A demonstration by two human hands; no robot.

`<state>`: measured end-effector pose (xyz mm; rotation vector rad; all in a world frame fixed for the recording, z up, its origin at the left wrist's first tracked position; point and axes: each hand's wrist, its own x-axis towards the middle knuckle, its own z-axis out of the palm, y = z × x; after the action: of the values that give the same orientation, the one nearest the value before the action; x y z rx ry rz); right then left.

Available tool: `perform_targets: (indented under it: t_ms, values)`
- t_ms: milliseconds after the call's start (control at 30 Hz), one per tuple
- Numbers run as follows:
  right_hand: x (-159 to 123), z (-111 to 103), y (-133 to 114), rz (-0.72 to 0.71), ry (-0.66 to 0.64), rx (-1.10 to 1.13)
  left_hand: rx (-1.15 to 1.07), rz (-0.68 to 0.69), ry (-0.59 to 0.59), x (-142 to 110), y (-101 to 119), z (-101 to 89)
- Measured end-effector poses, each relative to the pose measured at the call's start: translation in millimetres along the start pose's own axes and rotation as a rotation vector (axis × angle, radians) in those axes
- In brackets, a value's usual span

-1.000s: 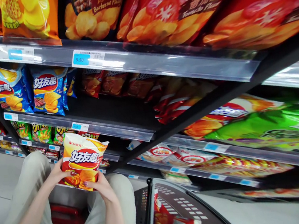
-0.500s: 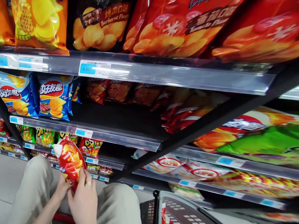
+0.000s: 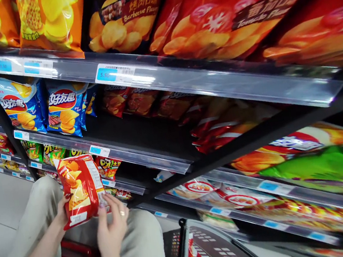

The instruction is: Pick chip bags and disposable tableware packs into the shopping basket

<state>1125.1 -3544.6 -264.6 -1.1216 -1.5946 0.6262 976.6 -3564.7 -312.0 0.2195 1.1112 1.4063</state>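
A red chip bag is held up in the lower left of the frame, in front of the shelves. Its back side is turned to the camera, with small print on a white patch. The left hand is seen at the bag's left edge, with its fingers closed on that edge. The right hand is seen at the bag's lower right corner. Its thumb and fingertips are pressed on the corner, and the other fingers are spread a little apart. A ring is seen on one finger.

Blue chip bags are lined up on a shelf at the upper left. Big red chip bags are stacked along the top of the frame. A blue price tag is stuck on the top shelf rail. A dark basket with red bags in it is seen at the bottom middle.
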Motion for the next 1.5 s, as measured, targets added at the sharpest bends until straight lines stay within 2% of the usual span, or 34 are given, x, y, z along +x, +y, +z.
perform_targets:
  t_ms: [67, 200, 300, 367, 433, 533, 600, 633, 800, 900, 1067, 1300, 1500]
  values:
    - [12.4, -11.4, 24.3, 0.207, 0.027, 0.117, -0.029, -0.043, -0.018, -1.7, -1.4, 1.3]
    - [18.7, -27.3, 62.2, 0.688, -0.141, 0.64, -0.06, -0.146, -0.106, -7.2, -6.1, 9.2]
    - [9.1, -30.2, 67.2, 0.951, -0.252, 0.861, -0.062, -0.214, -0.179, -10.5, -7.7, 17.7]
    - [3.7, -28.6, 63.5, 1.021, -0.279, 0.89, -0.065, -0.227, -0.209, -11.0, -8.2, 22.7]
    - [2.5, -25.7, 59.2, 1.032, -0.269, 0.908, -0.049, -0.173, -0.213, -9.7, -9.0, 25.8]
    - [7.0, -21.5, 56.5, 1.041, -0.231, 0.932, 0.03, -0.038, -0.126, -4.0, -10.5, 25.3]
    - [10.7, -20.1, 57.1, 1.043, -0.219, 0.95, 0.07, -0.006, -0.073, 1.1, -10.6, 21.6]
    - [12.1, -19.9, 57.7, 1.047, -0.216, 0.952, 0.075, -0.004, -0.084, 3.5, -10.1, 19.1]
    - [12.9, -18.8, 61.0, 1.03, -0.238, 0.9, 0.079, 0.025, -0.31, 6.8, -3.5, 10.9]
    - [11.3, -14.8, 61.3, 0.964, -0.26, 0.872, 0.179, 0.011, -0.34, 1.3, 1.0, 15.6]
    - [8.5, -10.1, 62.8, 0.894, -0.277, 0.862, 0.236, 0.053, -0.325, -3.7, 4.9, 24.2]
    - [5.9, -11.6, 73.0, 0.799, -0.375, 0.895, 0.169, 0.094, -0.265, -0.2, 4.3, 20.5]
    - [4.0, -12.2, 77.2, 0.749, -0.416, 0.922, 0.199, 0.136, -0.219, -0.1, 7.4, 23.8]
